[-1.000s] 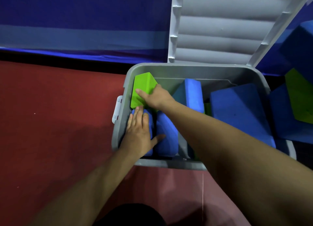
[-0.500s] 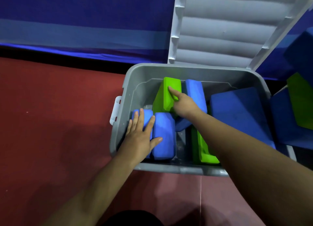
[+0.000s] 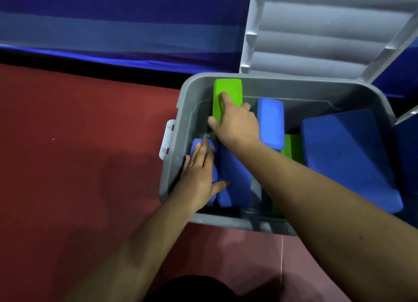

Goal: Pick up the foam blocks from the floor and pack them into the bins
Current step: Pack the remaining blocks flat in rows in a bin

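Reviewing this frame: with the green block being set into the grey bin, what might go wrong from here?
1. The green block, gripped by the right hand, stands on end and reaches about rim height in the bin; once released it may topple, or stop the lid from closing.
2. The large blue block lies tilted, likely wasting room for further blocks.

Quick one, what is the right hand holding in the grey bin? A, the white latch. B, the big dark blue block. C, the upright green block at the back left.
C: the right hand wraps thumb and fingers round the upright green block in the grey bin.
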